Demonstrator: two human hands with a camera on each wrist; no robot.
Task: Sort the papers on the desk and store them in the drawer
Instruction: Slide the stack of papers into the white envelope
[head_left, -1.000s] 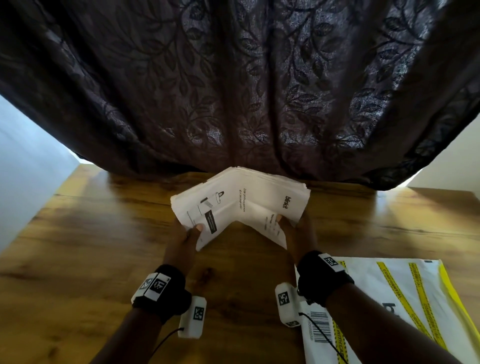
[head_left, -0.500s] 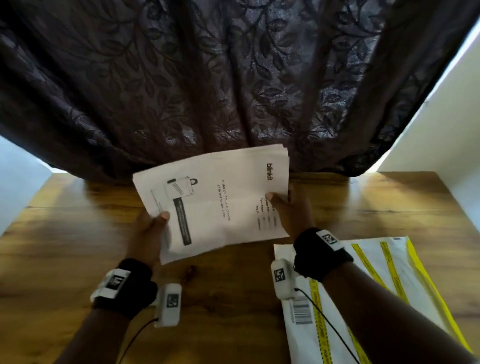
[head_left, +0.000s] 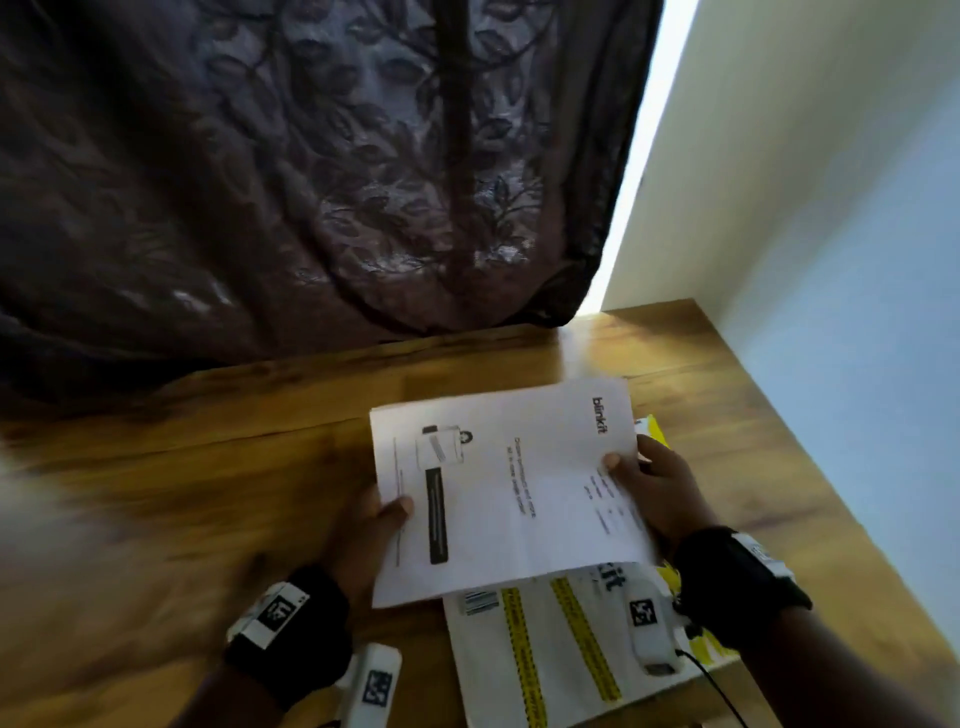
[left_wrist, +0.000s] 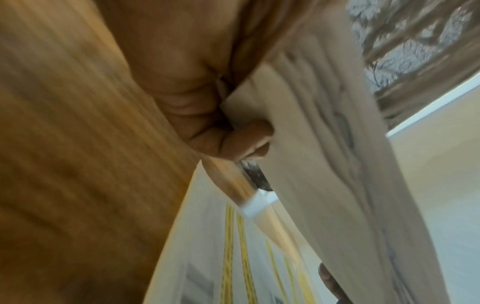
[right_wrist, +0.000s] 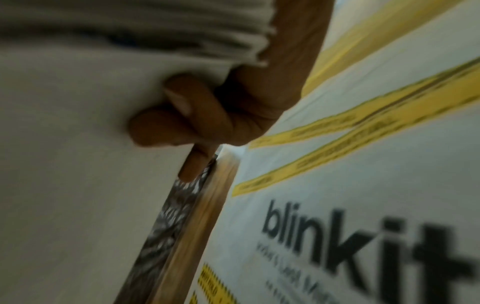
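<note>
A stack of white printed papers (head_left: 509, 488) is held flat above the wooden desk (head_left: 234, 467), partly over a white mailer bag with yellow stripes (head_left: 561, 654). My left hand (head_left: 374, 530) grips the stack's left edge, thumb on top. My right hand (head_left: 654, 488) grips its right edge, thumb on top. In the left wrist view curled fingers (left_wrist: 233, 142) press under the papers (left_wrist: 337, 164). The right wrist view shows fingers (right_wrist: 182, 117) curled under the stack (right_wrist: 78, 164), with the mailer bag (right_wrist: 363, 164) below. No drawer is in view.
A dark leaf-patterned curtain (head_left: 311, 182) hangs behind the desk's far edge. A pale wall (head_left: 831, 260) borders the desk on the right. Bare wood lies to the left of the hands.
The bent stack has been flattened and carried to the right, now over the mailer bag. Both hands keep their grip. The head view has swung right.
</note>
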